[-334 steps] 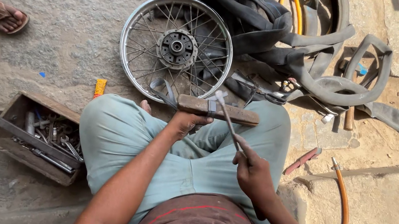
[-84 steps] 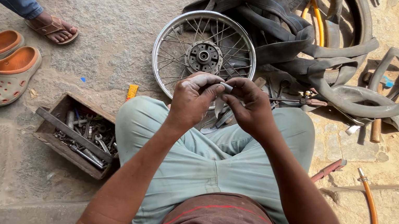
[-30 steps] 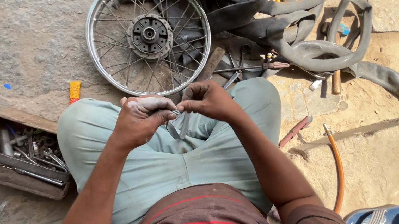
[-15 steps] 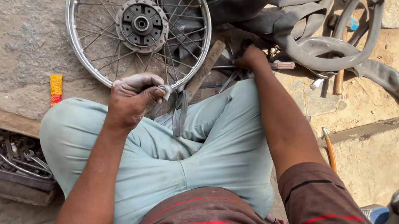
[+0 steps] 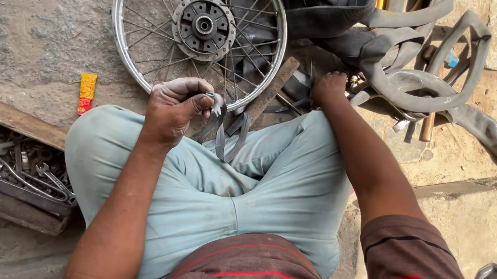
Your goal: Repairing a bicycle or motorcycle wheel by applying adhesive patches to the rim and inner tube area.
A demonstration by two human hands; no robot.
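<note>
Right hand (image 5: 330,87) has gone out since the frame a second back: then both hands met above the knees, now they are well apart, the right arm stretched forward and the left hand (image 5: 175,109) hanging back over the lap. Same picture as half a second ago, only the view has slid a little.

Biggest thing first: the spoked wheel rim (image 5: 120,41) lies flat on the ground ahead of the left hand, its hub (image 5: 204,24) facing up. To the right of it, beyond the right hand, sprawls the heap of black inner tubes (image 5: 401,83). The right hand is down at the near edge of that heap, fingers curled onto something small among the metal bits there; what exactly, I cannot tell.

Off to the left of the left arm sits the wooden toolbox (image 5: 1,168), full of spanners. A wooden stick (image 5: 272,87) lies slanting between the two hands, running from the knees up toward the rim.

Now the small piece: the left hand is closed in a pinch on a little metal part (image 5: 217,103), with a dark strap (image 5: 225,139) dangling beneath it, long axis straight down toward the lap. So the left hand has the part; the right is the farther one, busy at the heap.
</note>
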